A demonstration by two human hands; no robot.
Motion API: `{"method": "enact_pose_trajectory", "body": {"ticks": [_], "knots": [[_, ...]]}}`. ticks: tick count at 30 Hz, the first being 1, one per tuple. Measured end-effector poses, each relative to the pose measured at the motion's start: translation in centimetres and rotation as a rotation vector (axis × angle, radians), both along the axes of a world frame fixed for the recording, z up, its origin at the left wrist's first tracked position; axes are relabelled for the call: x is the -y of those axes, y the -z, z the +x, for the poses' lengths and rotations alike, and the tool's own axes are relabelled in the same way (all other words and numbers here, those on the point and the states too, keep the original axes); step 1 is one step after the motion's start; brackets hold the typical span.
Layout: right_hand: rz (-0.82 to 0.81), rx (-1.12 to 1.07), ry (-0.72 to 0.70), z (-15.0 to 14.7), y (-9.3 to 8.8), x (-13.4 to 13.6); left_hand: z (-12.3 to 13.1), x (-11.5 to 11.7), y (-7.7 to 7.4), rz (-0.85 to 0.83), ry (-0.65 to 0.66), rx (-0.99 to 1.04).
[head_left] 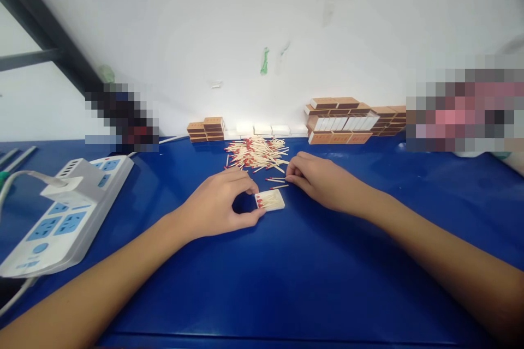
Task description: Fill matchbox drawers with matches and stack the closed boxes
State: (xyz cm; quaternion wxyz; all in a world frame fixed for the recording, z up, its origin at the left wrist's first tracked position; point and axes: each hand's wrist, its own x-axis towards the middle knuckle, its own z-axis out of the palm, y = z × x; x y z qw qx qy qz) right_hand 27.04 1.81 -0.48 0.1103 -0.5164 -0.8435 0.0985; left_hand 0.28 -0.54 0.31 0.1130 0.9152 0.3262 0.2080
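Observation:
My left hand (221, 200) has its thumb and fingers closed around the left end of a small white matchbox tray (275, 209) that rests on the blue table. Inside lie several matches, red heads toward the left. Just right of the tray, my right hand (315, 177) pinches the plain ends of a couple of matches (277, 179), their red heads pointing left. One loose match (280, 186) lies between these and the tray. Beyond both hands spreads a heap of red-headed matches (257, 154).
White trays (262, 130) line the wall behind the heap. Brown matchboxes stand in a small stack (206, 128) at left and a larger stack (341, 136) at right. A white power strip (88, 229) with a plugged-in adapter (77, 180) sits on the left. Blurred areas flank the table's back.

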Motion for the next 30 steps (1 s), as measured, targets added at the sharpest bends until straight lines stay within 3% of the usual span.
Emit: {"method": "enact_pose_trajectory", "body": {"ticks": [14, 19, 25, 30], "knots": [[-0.009, -0.245, -0.138, -0.8, 0.9, -0.1, 0.1, 0.0, 0.2, 0.009, 0.012, 0.007], [-0.054, -0.224, -0.157, -0.7, 0.6, -0.1, 0.1, 0.0, 0.2, -0.004, 0.002, 0.003], [-0.079, -0.094, -0.085, -1.4, 0.0, 0.6, 0.1, 0.0, 0.1, -0.001, 0.007, 0.013], [-0.064, -0.083, -0.124, -1.3, -0.9, 1.1, 0.0, 0.0, 0.1, 0.001, 0.010, 0.013]]}}
